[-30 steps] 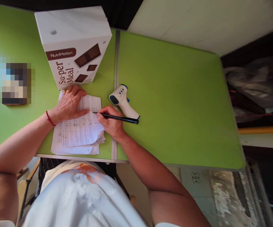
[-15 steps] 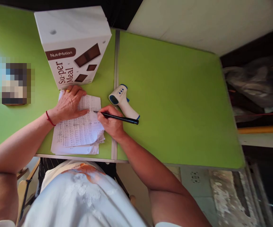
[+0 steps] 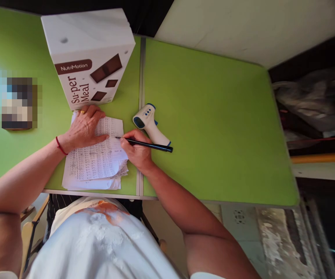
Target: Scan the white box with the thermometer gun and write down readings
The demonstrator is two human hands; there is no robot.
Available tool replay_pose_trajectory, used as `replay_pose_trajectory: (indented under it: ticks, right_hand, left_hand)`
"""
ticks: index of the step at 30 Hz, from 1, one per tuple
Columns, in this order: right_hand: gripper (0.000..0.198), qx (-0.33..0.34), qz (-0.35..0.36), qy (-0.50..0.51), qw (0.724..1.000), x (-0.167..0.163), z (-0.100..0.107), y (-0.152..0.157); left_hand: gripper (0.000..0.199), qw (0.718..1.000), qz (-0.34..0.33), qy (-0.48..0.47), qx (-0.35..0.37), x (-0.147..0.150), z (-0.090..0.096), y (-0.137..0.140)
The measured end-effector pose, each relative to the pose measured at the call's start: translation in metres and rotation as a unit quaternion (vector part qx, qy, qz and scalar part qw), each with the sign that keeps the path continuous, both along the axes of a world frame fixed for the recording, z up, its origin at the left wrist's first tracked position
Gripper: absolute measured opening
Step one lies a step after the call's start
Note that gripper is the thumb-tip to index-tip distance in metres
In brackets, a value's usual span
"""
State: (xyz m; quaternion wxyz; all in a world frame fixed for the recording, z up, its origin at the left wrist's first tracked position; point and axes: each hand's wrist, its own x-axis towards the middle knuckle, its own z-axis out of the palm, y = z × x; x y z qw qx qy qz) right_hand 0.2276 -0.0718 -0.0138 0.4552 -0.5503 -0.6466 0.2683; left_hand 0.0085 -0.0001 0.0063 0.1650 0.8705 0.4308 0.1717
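Note:
Handwritten sheets of paper (image 3: 93,164) lie in a loose stack near the table's front edge, covered in rows of small writing. My left hand (image 3: 86,128) rests flat across the upper part of the stack, thumb stretched to the right. In my right hand (image 3: 136,149) a black pen (image 3: 155,146) is pinched, its tip at the paper's right side and its back end pointing right. Just beyond my right hand lies a white and blue infrared thermometer (image 3: 151,124), partly covered by the hand and pen.
A tall white box (image 3: 88,58) marked NutriMotion stands right behind the papers. A blurred-out object (image 3: 19,102) sits at the left on the green table (image 3: 213,128). A metal seam (image 3: 141,77) runs across the tabletop beside the thermometer. Plastic-wrapped things fill a shelf at far right.
The pen's back end has swung slightly to the right, while its tip stays on the paper. My left hand keeps its place on the sheets.

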Motion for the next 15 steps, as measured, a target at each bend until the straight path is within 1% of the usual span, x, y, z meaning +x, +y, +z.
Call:
replay_pose_trajectory:
  ticks: [3,6,11,13,15]
  right_hand:
    - [0.012,0.004,-0.006,-0.011,1.000,0.000,0.001,0.000]
    - [0.011,0.011,0.003,-0.011,1.000,0.000,0.001,0.000]
    - [0.014,0.016,0.008,-0.024,1.000,0.002,0.000,0.000]
    - [0.013,0.038,0.009,-0.048,0.998,0.006,0.000,0.001]
    - [0.013,0.081,0.018,-0.080,0.993,0.012,0.000,0.003]
  left_hand:
    - [0.062,1.000,-0.002,0.006,-0.001,0.000,0.001,0.000]
    - [0.062,1.000,-0.004,0.008,-0.002,0.000,0.002,0.000]
    - [0.064,1.000,-0.002,0.003,-0.002,-0.001,0.000,0.000]
    - [0.063,1.000,-0.006,0.006,-0.001,0.000,0.001,0.000]
    - [0.061,1.000,-0.013,0.010,0.006,0.000,0.003,-0.001]
